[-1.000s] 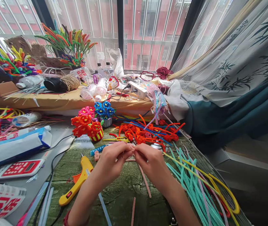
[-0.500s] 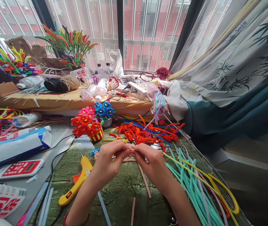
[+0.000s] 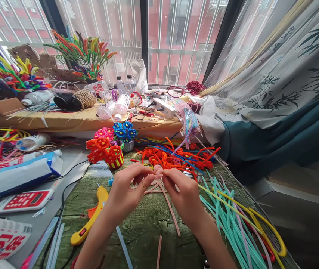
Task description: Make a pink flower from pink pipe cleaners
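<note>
Over the middle of the table, both hands meet at a small curled pink pipe-cleaner piece (image 3: 158, 172) that looks like a little flower. My left hand (image 3: 128, 186) grips its left side between thumb and forefinger. Pinched against its right edge are the fingertips of my right hand (image 3: 182, 188); the exact contact is partly hidden. Beneath and in front lie loose pink pipe cleaners (image 3: 172, 213). A yellow hot glue gun (image 3: 92, 216) rests beside my left forearm.
Red pipe-cleaner pieces (image 3: 162, 155) lie beyond the hands, and mint-green pipe cleaners (image 3: 226, 220) spread to the right. Pots of red flowers (image 3: 103, 149) and blue flowers (image 3: 124, 131) stand back left. A black cable (image 3: 62, 198) and a calculator (image 3: 25, 201) are at left.
The hands have shifted slightly apart, and more of the curled pink piece now shows between the fingertips. The view has moved very slightly.
</note>
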Available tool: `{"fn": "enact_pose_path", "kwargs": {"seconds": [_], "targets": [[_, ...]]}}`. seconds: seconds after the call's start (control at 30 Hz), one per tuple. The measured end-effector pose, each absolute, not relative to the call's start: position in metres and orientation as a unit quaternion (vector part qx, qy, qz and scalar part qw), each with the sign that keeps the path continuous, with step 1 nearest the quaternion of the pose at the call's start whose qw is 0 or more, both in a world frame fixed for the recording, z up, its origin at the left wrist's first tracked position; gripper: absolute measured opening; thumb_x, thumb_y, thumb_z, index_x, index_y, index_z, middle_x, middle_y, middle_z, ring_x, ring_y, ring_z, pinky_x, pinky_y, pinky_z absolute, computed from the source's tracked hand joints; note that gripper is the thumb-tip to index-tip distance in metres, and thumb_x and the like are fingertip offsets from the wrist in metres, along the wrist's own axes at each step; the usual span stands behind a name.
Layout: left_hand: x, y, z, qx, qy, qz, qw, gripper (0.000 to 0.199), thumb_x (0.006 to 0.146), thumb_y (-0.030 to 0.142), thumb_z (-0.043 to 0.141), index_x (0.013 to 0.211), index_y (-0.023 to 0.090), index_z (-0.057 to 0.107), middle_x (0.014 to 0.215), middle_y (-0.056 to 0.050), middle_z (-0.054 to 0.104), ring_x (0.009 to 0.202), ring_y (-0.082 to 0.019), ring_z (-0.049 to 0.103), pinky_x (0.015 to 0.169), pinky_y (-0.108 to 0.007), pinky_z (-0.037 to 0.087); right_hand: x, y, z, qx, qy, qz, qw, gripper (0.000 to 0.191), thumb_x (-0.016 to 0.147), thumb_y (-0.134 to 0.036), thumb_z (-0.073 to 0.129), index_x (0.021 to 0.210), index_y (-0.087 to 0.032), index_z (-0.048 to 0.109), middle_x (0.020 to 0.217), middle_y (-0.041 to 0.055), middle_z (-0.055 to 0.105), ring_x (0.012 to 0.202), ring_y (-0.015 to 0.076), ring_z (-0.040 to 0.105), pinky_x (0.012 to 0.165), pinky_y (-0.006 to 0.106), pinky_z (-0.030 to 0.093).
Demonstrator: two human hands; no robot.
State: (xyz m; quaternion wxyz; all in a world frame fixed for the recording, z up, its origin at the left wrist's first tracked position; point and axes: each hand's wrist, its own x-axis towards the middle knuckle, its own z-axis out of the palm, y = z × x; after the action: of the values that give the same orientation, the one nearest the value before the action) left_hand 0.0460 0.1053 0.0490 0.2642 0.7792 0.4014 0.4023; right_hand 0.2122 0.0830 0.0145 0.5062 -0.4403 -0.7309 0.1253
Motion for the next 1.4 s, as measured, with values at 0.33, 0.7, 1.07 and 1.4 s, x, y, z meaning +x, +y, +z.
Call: {"fn": "enact_pose_path", "kwargs": {"seconds": [0.33,0.7,1.07,1.4], "targets": [[0.0488,0.1032,0.0475,0.763,0.415,0.410,0.276,0.023,0.089,0.034,0.057,0.082,0.016,0.070,0.074,-0.004,0.064,0.065,-0.015,0.051,0.058,-0.026,0.037,0.2142,0.0830,0.0132,-0.431,-0.767,0.070,0.470,0.016,0.097,-0.014,0.046,0.097,-0.018,0.061,0.087,0.0062,0.067,0.080,0.0175,0.064,0.072,0.026,0.046],[0.0516,0.1032,0.0515,0.712,0.430,0.421,0.362,0.019,0.084,0.034,0.064,0.083,0.017,0.071,0.079,-0.005,0.070,0.069,-0.016,0.059,0.059,-0.026,0.042,0.2134,0.0817,0.0148,-0.402,-0.759,0.086,0.505,0.018,0.096,-0.011,0.046,0.104,-0.019,0.060,0.091,0.0057,0.067,0.083,0.0157,0.064,0.074,0.024,0.047],[0.0505,0.1014,0.0541,0.677,0.422,0.427,0.425,0.017,0.081,0.032,0.066,0.080,0.015,0.072,0.079,-0.006,0.073,0.072,-0.019,0.065,0.063,-0.027,0.049,0.2138,0.0823,0.0181,-0.372,-0.743,0.151,0.535,0.020,0.095,-0.012,0.047,0.103,-0.022,0.061,0.091,0.0048,0.069,0.085,0.0161,0.066,0.076,0.025,0.051],[0.0451,0.1041,0.0531,0.765,0.410,0.409,0.282,0.015,0.083,0.033,0.067,0.083,0.019,0.071,0.075,-0.002,0.066,0.062,-0.012,0.050,0.055,-0.023,0.038,0.2137,0.0837,0.0144,-0.421,-0.731,0.092,0.529,0.017,0.093,-0.012,0.048,0.097,-0.019,0.062,0.088,0.0063,0.070,0.078,0.0170,0.066,0.071,0.026,0.051]]}}
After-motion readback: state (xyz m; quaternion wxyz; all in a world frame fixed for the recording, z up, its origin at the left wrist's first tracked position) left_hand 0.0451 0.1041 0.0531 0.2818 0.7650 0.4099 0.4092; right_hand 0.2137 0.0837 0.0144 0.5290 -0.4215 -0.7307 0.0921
